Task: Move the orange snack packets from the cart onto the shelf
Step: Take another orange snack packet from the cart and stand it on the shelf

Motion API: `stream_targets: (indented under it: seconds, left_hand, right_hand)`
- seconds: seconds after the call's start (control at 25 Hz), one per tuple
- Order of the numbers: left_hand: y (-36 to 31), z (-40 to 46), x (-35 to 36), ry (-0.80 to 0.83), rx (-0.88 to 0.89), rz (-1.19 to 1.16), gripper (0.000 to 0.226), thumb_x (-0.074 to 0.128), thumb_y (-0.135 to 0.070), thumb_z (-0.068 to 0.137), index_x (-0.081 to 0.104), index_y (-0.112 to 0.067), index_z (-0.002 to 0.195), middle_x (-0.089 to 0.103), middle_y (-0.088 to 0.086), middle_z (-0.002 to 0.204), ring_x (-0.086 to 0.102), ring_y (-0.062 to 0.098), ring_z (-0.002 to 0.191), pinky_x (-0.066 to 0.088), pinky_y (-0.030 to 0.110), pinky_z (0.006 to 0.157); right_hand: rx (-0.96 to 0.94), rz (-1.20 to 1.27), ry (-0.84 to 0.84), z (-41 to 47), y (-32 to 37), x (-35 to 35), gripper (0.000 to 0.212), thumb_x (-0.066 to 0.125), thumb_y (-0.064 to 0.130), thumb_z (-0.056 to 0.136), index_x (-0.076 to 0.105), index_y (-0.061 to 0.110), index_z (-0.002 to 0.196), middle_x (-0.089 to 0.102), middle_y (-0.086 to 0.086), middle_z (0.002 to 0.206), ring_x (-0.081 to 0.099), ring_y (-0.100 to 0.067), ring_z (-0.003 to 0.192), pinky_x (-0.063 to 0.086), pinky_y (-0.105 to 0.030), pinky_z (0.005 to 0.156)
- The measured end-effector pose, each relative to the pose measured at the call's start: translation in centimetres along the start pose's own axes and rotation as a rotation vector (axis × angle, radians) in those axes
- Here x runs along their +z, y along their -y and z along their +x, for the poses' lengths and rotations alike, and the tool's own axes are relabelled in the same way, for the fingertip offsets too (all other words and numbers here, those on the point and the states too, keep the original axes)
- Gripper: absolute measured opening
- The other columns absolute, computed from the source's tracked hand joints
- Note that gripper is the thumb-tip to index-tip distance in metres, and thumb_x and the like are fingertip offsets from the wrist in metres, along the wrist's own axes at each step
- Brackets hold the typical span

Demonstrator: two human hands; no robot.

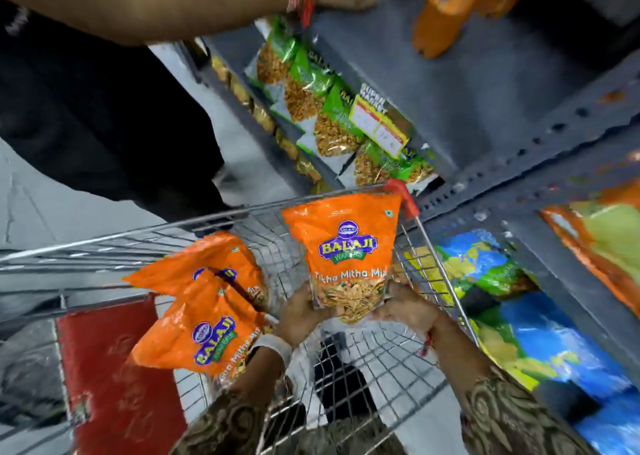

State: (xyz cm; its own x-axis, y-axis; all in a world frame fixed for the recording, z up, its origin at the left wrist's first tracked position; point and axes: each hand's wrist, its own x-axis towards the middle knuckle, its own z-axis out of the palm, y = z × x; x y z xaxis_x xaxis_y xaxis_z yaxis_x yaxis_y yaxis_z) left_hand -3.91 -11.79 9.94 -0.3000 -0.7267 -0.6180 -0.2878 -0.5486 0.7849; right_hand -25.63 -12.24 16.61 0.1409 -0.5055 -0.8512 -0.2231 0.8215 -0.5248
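I hold one orange snack packet (346,246) upright above the wire cart (363,368), gripping its bottom edge with my left hand (304,314) and my right hand (405,307). Two more orange snack packets lie in the cart to the left, one in front (201,330) and one behind it (207,264). The grey metal shelf (485,90) stands ahead and to the right. Another orange packet (446,7) rests on its upper level.
Another person's arm (138,0) reaches across the top toward the shelf, their dark clothing at left. Green packets (329,108) line a shelf level with a yellow price tag (377,125). Blue and green packets (512,298) fill the lower right shelf. A red cart flap (114,368) sits at left.
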Motion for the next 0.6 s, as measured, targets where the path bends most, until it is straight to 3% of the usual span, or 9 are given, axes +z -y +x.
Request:
stream_targets:
  seconds: [0.08,0.2,0.32,0.44,0.6]
  left_hand:
    - [-3.4,-1.8,-1.1,-0.01,0.058,-0.034,0.056,0.086,-0.024,0.069,0.063,-0.025,0.12,0.072,-0.003,0.12,0.068,0.014,0.11,0.055,0.039,0.096]
    - [-10.3,-5.3,-3.1,0.01,0.201,-0.004,0.044,0.087,-0.013,0.067,0.069,-0.026,0.105,0.078,-0.008,0.103,0.072,0.011,0.1,0.058,0.034,0.09]
    - [-18.5,-10.1,-4.3,0.086,0.369,0.036,0.042,0.078,0.008,0.071,0.068,-0.021,0.1,0.078,-0.018,0.089,0.073,0.001,0.088,0.055,0.015,0.076]
    - [-26.4,-15.6,-4.3,0.123,0.544,0.078,0.041,0.077,0.007,0.073,0.067,-0.023,0.099,0.078,-0.021,0.085,0.072,-0.004,0.084,0.053,0.01,0.072]
    - [-35.9,-22.8,-1.9,0.181,0.807,0.127,0.038,0.08,0.005,0.07,0.068,-0.021,0.095,0.078,-0.017,0.08,0.072,-0.004,0.077,0.052,0.008,0.066]
  right_hand:
    - [-0.123,0.037,-0.046,-2.6,0.8,0.3,0.077,0.081,0.012,0.05,0.059,0.01,0.123,0.065,-0.019,0.127,0.063,-0.032,0.115,0.054,-0.042,0.094]
    - [-0.284,0.073,-0.116,-8.6,3.6,1.2,0.071,0.078,0.008,0.055,0.059,0.007,0.124,0.07,-0.008,0.112,0.072,-0.006,0.086,0.054,-0.016,0.066]
    - [-0.462,0.114,-0.204,-15.5,6.9,2.0,0.062,0.084,0.014,0.06,0.064,0.015,0.119,0.072,-0.003,0.117,0.069,-0.011,0.105,0.057,-0.026,0.082]
    - [-0.654,0.108,-0.314,-23.4,9.5,2.4,0.071,0.091,0.041,0.054,0.065,0.018,0.116,0.069,-0.011,0.12,0.066,-0.021,0.113,0.05,-0.047,0.1]
    - [-0.941,0.151,-0.564,-35.1,11.8,2.5,0.06,0.084,0.032,0.049,0.07,0.013,0.104,0.078,0.002,0.102,0.071,-0.01,0.1,0.056,-0.019,0.082]
